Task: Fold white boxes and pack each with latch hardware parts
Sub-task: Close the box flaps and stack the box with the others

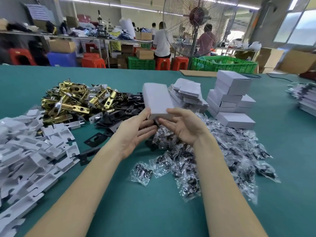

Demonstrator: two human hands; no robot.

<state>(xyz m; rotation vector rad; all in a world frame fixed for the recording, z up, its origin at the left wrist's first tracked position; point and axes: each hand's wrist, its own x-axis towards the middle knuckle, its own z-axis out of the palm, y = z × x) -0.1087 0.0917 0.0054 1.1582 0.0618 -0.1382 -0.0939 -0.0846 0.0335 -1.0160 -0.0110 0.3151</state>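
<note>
A closed white box hangs above the green table, its long side pointing away from me. My left hand holds its near left corner, thumb on the edge and fingers stretched out underneath. My right hand pinches the near right corner, thumb on top and fingers below. Brass latches are heaped at the left, with black strike plates beside them. Clear bags of screws spread out under and to the right of my hands.
White folded card inserts pile up at the near left. Flat box blanks and a stack of closed white boxes stand behind the screw bags. A standing fan, green crates and people are beyond the table's far edge.
</note>
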